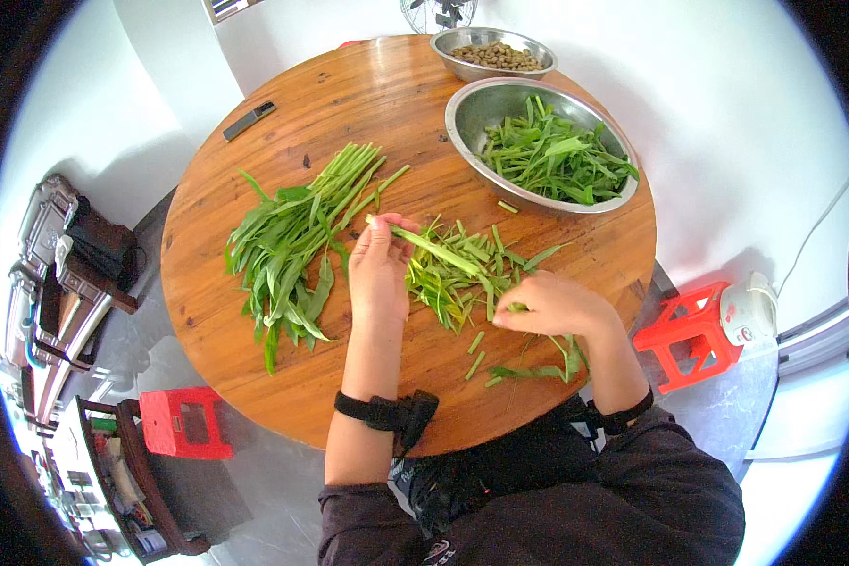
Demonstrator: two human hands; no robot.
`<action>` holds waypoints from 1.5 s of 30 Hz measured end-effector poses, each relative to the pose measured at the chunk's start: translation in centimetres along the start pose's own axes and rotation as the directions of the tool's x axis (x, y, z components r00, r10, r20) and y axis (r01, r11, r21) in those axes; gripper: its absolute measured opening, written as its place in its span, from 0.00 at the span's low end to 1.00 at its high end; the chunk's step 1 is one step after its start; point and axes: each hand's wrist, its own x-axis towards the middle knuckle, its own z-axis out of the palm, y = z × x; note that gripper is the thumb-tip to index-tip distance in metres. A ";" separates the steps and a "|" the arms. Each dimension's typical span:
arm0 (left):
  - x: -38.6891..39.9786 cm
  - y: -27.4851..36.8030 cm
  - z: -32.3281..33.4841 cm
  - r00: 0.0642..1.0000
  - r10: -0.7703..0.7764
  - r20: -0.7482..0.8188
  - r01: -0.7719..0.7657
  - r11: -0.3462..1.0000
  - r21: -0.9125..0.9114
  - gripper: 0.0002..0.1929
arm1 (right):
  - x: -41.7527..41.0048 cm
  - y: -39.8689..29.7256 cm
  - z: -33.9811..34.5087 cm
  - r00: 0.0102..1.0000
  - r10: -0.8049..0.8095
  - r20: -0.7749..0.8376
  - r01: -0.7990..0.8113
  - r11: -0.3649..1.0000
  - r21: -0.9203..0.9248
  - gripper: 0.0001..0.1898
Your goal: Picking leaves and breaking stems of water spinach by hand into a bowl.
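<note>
My left hand (382,265) holds a pale green vegetable stem (442,253) that slants down to the right. My right hand (555,304) is over the table's right side, fingers curled around a bit of green, with leafy pieces hanging below it. Left of my left hand lies a bunch of long-leaved greens (290,247), like water spinach, its cut stems pointing away from me. Between and beyond my hands is a loose pile of short stems and yellowish leaves (439,283). A large metal bowl (460,145) at the back right holds more green pieces.
The round wooden table (255,382) carries a second metal bowl (442,60) of brown, peanut-like items at its far edge. A dark phone-like object (250,122) lies at the far left. Red plastic stools (184,424) stand on both sides; a white appliance (748,311) rests on the right one.
</note>
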 end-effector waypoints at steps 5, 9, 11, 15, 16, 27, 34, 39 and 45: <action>-0.5 -0.9 1.1 0.997 0.008 0.077 -0.018 0.991 0.132 0.12 | -0.5 -0.4 -0.3 0.955 -0.030 -0.296 0.058 0.994 0.089 0.14; -1.1 -2.0 1.3 0.971 -0.126 0.204 0.056 0.946 0.318 0.12 | 0.7 -1.2 0.0 0.868 0.199 -0.454 0.016 0.904 0.427 0.12; -1.4 -2.4 1.6 0.945 -0.165 0.282 0.083 0.956 0.281 0.12 | 1.4 -0.6 0.8 0.902 0.121 -0.414 0.004 0.958 0.288 0.11; -1.7 -2.5 2.0 0.922 -0.194 0.336 0.100 0.955 0.278 0.11 | 1.8 -0.1 2.1 0.954 0.203 -0.222 -0.005 0.747 0.664 0.19; -1.7 -2.6 2.0 0.922 -0.196 0.335 0.102 0.955 0.277 0.11 | 2.0 0.2 2.1 0.964 0.162 -0.210 0.004 0.781 0.624 0.20; -1.8 -3.6 1.8 0.925 -0.150 0.349 0.077 0.974 0.214 0.12 | 2.2 -1.1 2.9 0.800 0.157 -0.579 0.036 0.951 0.307 0.11; -2.0 -3.5 2.5 0.906 -0.134 0.401 0.078 0.985 0.153 0.12 | 2.4 -0.3 3.3 0.801 0.386 -0.458 0.089 0.680 0.728 0.10; -1.8 -3.0 2.2 0.934 -0.154 0.324 0.148 0.988 0.044 0.12 | 3.1 -0.3 3.1 0.761 0.496 -0.418 0.173 0.466 0.868 0.07; 0.0 -1.0 2.3 0.943 -0.099 0.317 -0.132 0.765 0.630 0.12 | 0.1 3.0 0.9 0.762 0.428 -0.485 0.252 0.494 0.832 0.08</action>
